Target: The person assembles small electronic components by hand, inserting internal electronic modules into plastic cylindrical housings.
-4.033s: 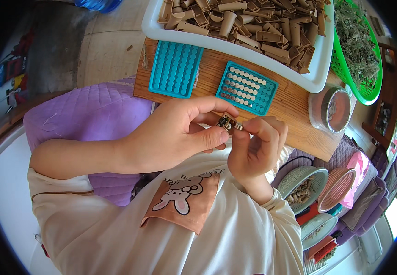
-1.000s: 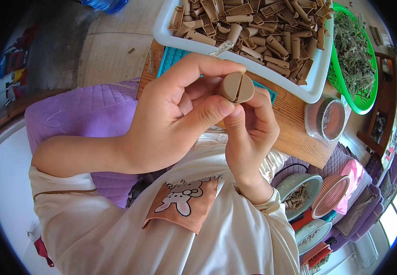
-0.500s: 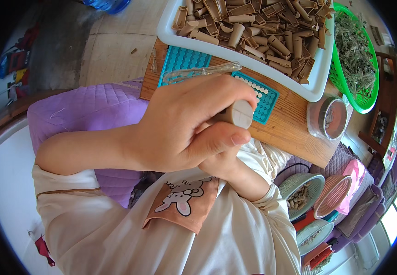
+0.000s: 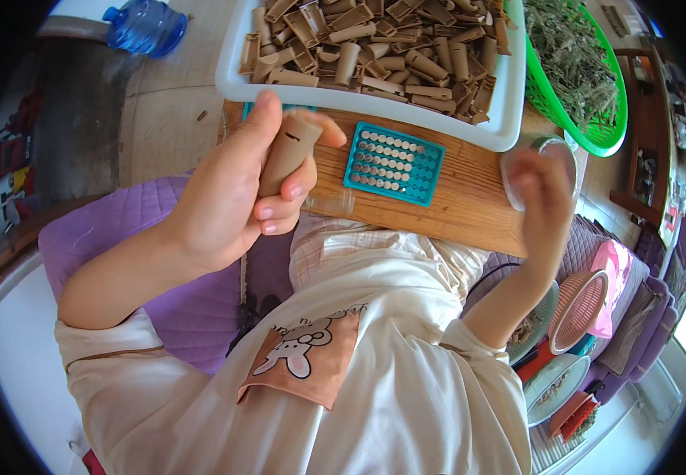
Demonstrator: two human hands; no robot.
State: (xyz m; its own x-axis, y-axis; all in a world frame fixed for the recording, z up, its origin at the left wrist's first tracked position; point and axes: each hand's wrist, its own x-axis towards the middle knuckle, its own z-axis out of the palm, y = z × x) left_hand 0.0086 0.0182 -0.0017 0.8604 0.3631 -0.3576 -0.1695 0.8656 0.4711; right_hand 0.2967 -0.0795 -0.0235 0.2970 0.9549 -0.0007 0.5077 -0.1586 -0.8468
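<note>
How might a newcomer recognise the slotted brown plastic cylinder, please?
Find the large white rectangular plastic tub. Below its left end, the bare left hand holds the brown plastic cylinder. It is gripped, unlike the brown plastic pieces lying loose in the tub.

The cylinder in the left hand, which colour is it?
The cylinder is light brown; the head view shows it best.
</note>
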